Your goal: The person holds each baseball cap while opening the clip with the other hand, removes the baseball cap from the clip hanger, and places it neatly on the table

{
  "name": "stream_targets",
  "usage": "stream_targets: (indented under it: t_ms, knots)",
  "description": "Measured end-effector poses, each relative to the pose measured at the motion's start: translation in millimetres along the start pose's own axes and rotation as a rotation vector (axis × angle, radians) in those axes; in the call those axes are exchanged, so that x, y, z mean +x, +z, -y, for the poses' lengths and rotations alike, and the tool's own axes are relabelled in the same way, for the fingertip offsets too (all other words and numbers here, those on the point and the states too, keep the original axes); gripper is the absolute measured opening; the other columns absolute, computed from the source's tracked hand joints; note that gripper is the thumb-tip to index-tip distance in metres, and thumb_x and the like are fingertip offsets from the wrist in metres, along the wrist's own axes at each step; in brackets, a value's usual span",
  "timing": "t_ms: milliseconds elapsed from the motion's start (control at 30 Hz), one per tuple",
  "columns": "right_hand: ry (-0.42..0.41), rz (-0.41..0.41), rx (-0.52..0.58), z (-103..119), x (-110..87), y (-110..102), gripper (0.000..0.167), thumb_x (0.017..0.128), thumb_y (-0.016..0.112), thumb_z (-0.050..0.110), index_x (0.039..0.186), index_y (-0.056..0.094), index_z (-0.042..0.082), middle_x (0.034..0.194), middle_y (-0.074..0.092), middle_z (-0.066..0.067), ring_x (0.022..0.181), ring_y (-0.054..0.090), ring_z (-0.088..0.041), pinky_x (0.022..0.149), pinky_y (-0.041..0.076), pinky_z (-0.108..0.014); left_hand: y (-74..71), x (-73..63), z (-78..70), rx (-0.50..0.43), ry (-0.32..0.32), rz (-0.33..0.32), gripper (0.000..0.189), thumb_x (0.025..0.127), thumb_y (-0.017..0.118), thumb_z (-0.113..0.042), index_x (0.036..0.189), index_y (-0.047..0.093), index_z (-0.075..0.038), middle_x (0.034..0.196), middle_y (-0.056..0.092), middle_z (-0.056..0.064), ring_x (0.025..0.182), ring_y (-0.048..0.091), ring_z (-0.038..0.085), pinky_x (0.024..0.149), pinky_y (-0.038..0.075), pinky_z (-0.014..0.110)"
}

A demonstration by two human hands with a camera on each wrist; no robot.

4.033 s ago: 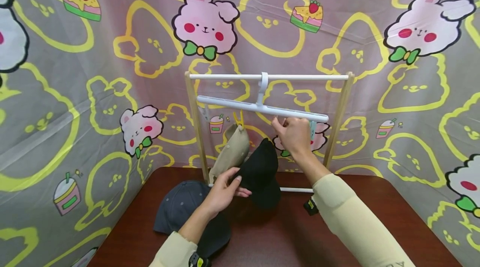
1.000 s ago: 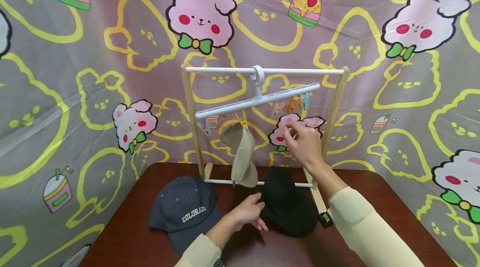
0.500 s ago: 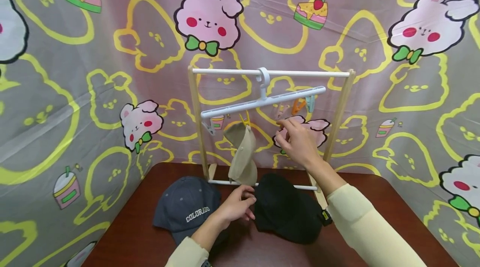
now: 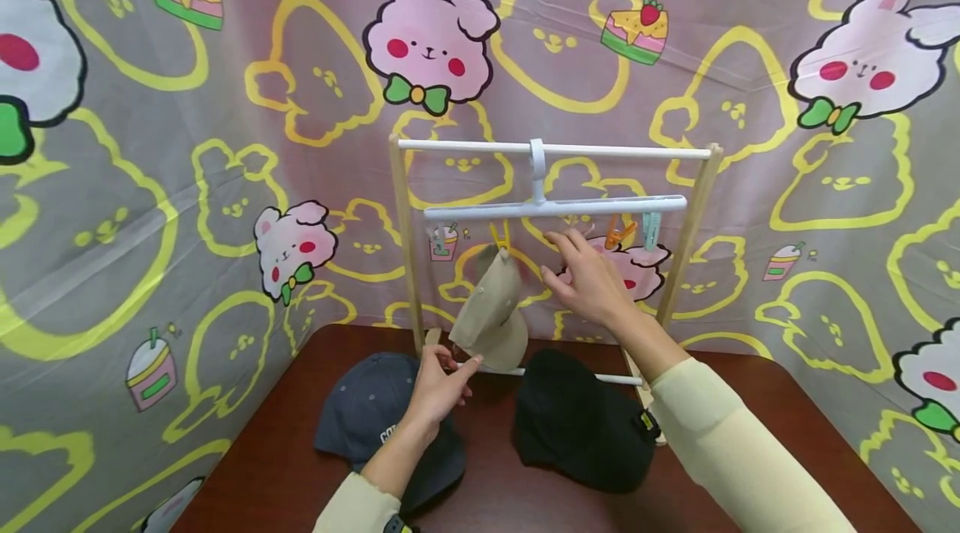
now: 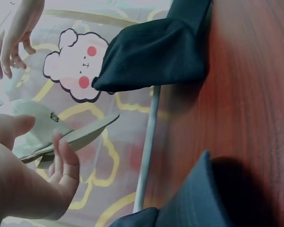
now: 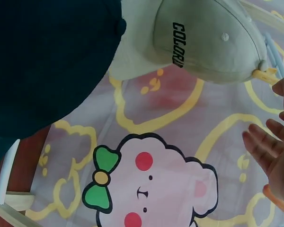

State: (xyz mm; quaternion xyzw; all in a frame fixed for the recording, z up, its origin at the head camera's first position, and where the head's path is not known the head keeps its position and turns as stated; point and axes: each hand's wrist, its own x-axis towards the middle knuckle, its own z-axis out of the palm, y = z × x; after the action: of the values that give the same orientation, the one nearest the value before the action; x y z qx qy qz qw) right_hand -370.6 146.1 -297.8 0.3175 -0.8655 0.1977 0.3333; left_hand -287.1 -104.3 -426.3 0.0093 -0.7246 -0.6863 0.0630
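A beige baseball cap (image 4: 491,308) hangs by a yellow clothes peg (image 4: 499,237) from a white clip hanger (image 4: 555,206). At the cap's lower left edge is my left hand (image 4: 438,391), thumb in front and fingers curled around the edge. My right hand (image 4: 592,279) is raised under the hanger bar, fingers spread and holding nothing. In the right wrist view its thumb and finger come close to the yellow peg (image 6: 265,75). A black cap (image 4: 581,425) lies on the table, front right. A dark blue cap (image 4: 371,408) lies to the left, partly behind my left forearm.
The hanger hooks over the white top rod (image 4: 622,151) of a small wooden-sided rack (image 4: 408,250). Orange (image 4: 621,231) and light blue (image 4: 651,231) pegs hang at its right end, a grey one at its left. A patterned curtain stands behind the brown table (image 4: 270,433).
The black cap, earlier in my left hand, now lies on the table. My left hand has moved left to the beige cap. The hanger, tilted half a second ago, is nearly level.
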Motion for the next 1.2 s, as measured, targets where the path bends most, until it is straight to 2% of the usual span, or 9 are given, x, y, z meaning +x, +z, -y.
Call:
stream_targets:
  t_ms: [100,167,333,433,567,700,833,1067,1200]
  knots:
    - [0.009,0.010,0.016,0.0,3.5,-0.4,0.052,0.095,0.066,0.025,0.141,0.056,0.004,0.127,0.060,-0.015,0.072,0.063,-0.022,0.064,0.053,-0.040,-1.5,5.0,-3.2,-0.061,0.040,-0.071,0.062,0.092,0.078,-0.023,0.129,0.032,-0.005,0.121,0.043,0.020,0.060,0.063,0.017,0.055,0.055,0.029]
    - [0.022,0.021,0.031,0.5,6.3,-0.9,0.052,0.096,0.066,0.024,0.141,0.055,0.002,0.129,0.060,-0.017,0.083,0.067,-0.027,0.070,0.056,-0.043,-2.2,8.7,-5.1,-0.103,0.070,-0.073,0.066,0.093,0.076,-0.019,0.138,0.029,-0.006,0.132,0.039,0.023,0.062,0.065,0.018,0.057,0.058,0.031]
    - [0.080,0.064,0.080,3.6,13.6,-3.2,0.051,0.097,0.067,0.024,0.142,0.054,0.002,0.133,0.060,-0.018,0.098,0.069,-0.031,0.077,0.058,-0.047,-3.0,16.8,-10.5,-0.166,0.107,0.008,0.073,0.100,0.068,-0.014,0.155,0.020,-0.010,0.155,0.028,0.023,0.074,0.073,0.029,0.069,0.063,0.033]
    - [0.084,0.072,0.107,5.4,18.2,-3.9,0.053,0.098,0.067,0.023,0.145,0.052,0.003,0.135,0.060,-0.018,0.101,0.069,-0.034,0.077,0.058,-0.049,-2.9,21.1,-13.9,-0.182,0.119,0.063,0.073,0.102,0.064,-0.015,0.159,0.018,-0.010,0.159,0.026,0.024,0.085,0.075,0.035,0.076,0.063,0.036]
    - [0.069,0.066,0.138,6.2,22.3,-3.9,0.054,0.099,0.067,0.021,0.148,0.050,0.006,0.139,0.059,-0.018,0.102,0.070,-0.035,0.078,0.060,-0.049,-0.4,24.0,-18.5,-0.180,0.134,0.097,0.068,0.104,0.061,-0.015,0.158,0.019,-0.007,0.158,0.028,0.028,0.093,0.074,0.039,0.081,0.063,0.041]
    - [0.065,0.051,0.155,6.0,24.6,-3.3,0.053,0.099,0.067,0.020,0.147,0.051,0.006,0.140,0.058,-0.019,0.100,0.070,-0.034,0.076,0.061,-0.049,3.3,24.9,-21.1,-0.169,0.119,0.102,0.060,0.104,0.060,-0.013,0.154,0.027,-0.006,0.147,0.042,0.028,0.100,0.073,0.040,0.085,0.062,0.044]
    - [0.078,0.047,0.156,6.9,27.2,-0.5,0.053,0.099,0.067,0.020,0.147,0.051,0.005,0.138,0.059,-0.019,0.099,0.070,-0.034,0.075,0.060,-0.048,5.1,26.3,-20.9,-0.163,0.137,0.109,0.053,0.105,0.059,-0.011,0.152,0.036,-0.001,0.135,0.052,0.028,0.105,0.070,0.043,0.087,0.061,0.045]
    - [0.111,0.018,0.118,12.4,33.6,6.2,0.047,0.098,0.068,0.026,0.140,0.056,0.008,0.128,0.066,-0.016,0.095,0.072,-0.030,0.077,0.059,-0.050,2.1,23.7,-17.4,-0.150,0.211,0.097,0.031,0.105,0.058,-0.007,0.131,0.060,0.009,0.121,0.064,0.030,0.101,0.072,0.042,0.084,0.062,0.042]
    - [0.149,0.004,0.100,17.1,37.2,9.9,0.040,0.098,0.068,0.032,0.129,0.062,0.008,0.120,0.069,-0.015,0.094,0.072,-0.029,0.075,0.057,-0.050,2.1,20.1,-17.1,-0.166,0.239,0.065,0.025,0.103,0.060,-0.005,0.122,0.065,0.011,0.120,0.059,0.030,0.098,0.073,0.043,0.084,0.062,0.043]
